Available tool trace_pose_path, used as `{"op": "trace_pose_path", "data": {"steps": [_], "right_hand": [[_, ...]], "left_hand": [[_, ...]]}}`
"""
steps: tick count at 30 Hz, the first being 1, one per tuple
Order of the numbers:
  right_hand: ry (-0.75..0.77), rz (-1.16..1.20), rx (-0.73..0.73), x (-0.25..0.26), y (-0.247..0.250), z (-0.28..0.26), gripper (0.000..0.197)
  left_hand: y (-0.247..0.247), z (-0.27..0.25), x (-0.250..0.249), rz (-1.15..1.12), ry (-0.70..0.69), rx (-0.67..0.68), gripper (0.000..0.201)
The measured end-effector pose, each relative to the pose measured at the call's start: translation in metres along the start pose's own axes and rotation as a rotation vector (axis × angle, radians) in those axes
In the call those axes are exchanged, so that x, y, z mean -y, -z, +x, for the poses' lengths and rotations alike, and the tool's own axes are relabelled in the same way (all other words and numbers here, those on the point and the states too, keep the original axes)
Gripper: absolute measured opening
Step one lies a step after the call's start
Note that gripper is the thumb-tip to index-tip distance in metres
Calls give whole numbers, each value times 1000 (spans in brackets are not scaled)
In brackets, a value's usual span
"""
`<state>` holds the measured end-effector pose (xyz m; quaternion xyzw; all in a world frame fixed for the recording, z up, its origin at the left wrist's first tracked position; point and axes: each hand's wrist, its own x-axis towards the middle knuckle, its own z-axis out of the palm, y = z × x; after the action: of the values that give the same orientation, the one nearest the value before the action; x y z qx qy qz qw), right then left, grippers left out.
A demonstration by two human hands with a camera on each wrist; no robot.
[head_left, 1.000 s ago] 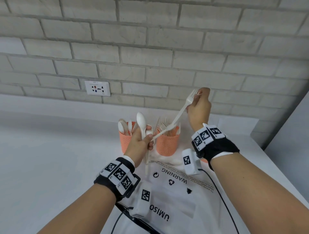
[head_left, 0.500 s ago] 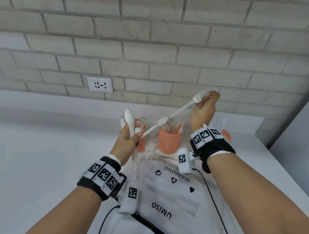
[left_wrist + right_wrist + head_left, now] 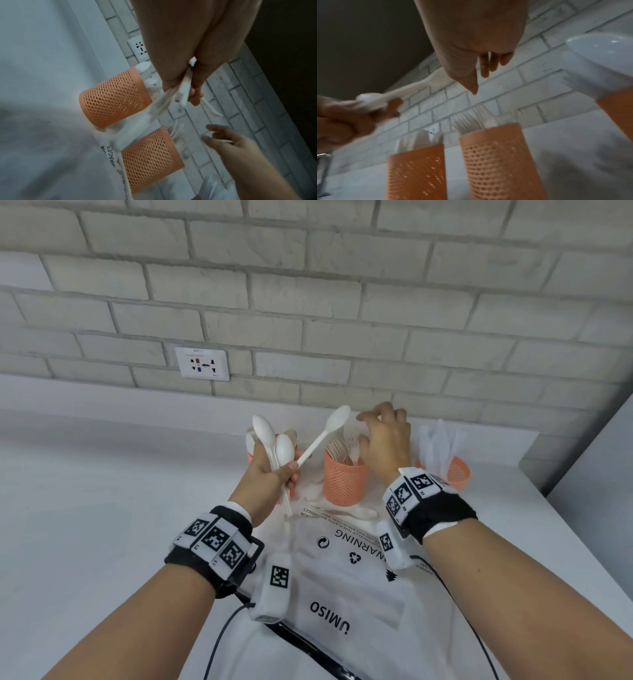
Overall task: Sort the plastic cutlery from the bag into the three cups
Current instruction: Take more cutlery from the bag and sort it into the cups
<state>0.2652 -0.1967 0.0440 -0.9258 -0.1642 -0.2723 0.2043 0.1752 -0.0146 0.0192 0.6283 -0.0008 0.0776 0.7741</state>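
Observation:
My left hand [image 3: 279, 474] grips a bundle of white plastic spoons [image 3: 274, 436] by their handles, bowls up, with one spoon [image 3: 329, 428] slanting right. It is held in front of the left orange mesh cup [image 3: 113, 97], which holds spoons. My right hand [image 3: 380, 433] hovers over the middle cup [image 3: 346, 479] of forks, fingers relaxed and empty. The right cup [image 3: 457, 472] holds knives [image 3: 438, 443]. The white printed bag [image 3: 342, 583] lies flat before the cups. In the right wrist view the fingers [image 3: 485, 67] hang above the fork cup [image 3: 498, 159].
A loose white spoon [image 3: 356, 511] lies on the bag's far edge by the middle cup. A brick wall with a socket [image 3: 202, 364] stands right behind the cups. The white counter [image 3: 102, 508] stretches to the left; its edge runs close on the right.
My right hand no longer holds the fork and has dropped to just above the middle cup. The left hand keeps its spoons, one of them now slanting right.

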Motion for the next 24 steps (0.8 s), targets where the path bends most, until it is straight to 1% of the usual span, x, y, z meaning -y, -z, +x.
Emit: {"op": "trace_pose_path", "data": {"steps": [1, 2, 3, 4, 5, 7, 8, 9, 10, 12, 13, 15, 16, 17, 19, 21, 23, 24], "right_hand": [[53, 86, -64, 8, 4, -2, 31], [100, 189, -70, 17, 7, -5, 28], [143, 276, 2, 27, 9, -11, 23], [175, 321, 143, 35, 7, -18, 19], [185, 316, 319, 40, 2, -26, 17], [135, 219, 637, 42, -16, -40, 22], [93, 142, 744, 40, -26, -46, 31], [64, 70, 829, 38, -34, -50, 42], [41, 16, 901, 36, -40, -53, 48], [13, -31, 961, 35, -43, -55, 47], [20, -31, 951, 34, -45, -54, 40], [60, -38, 883, 35, -42, -52, 16], [84, -25, 841, 36, -37, -51, 19], [101, 18, 799, 38, -32, -48, 28], [111, 168, 694, 50, -13, -42, 36], [186, 271, 484, 69, 12, -36, 33], [279, 399, 254, 87, 32, -34, 20], [325, 461, 178, 94, 38, -35, 15]], "left_hand": [[1, 0, 0, -10, 11, 7, 41], [1, 1, -1, -33, 29, 12, 34], [2, 2, -2, -72, 52, 15, 28], [3, 3, -2, -121, 71, 17, 27], [4, 4, -2, -168, 89, 19, 28], [7, 6, -4, -225, 128, 39, 26], [9, 5, -5, -234, 148, 53, 25], [10, 5, -7, -238, 167, 63, 23], [11, 4, -8, -246, 184, 64, 23], [13, 2, -11, -269, 206, 79, 24], [14, 1, -12, -276, 211, 80, 25], [16, -1, -15, -279, 208, 73, 29], [18, -2, -15, -280, 202, 65, 29], [20, -3, -15, -276, 197, 52, 25], [25, -3, -14, -267, 192, 20, 16], [30, 0, -12, -279, 206, -24, 10], [32, 1, -14, -292, 225, -43, 11], [32, 1, -15, -301, 228, -43, 13]]}}
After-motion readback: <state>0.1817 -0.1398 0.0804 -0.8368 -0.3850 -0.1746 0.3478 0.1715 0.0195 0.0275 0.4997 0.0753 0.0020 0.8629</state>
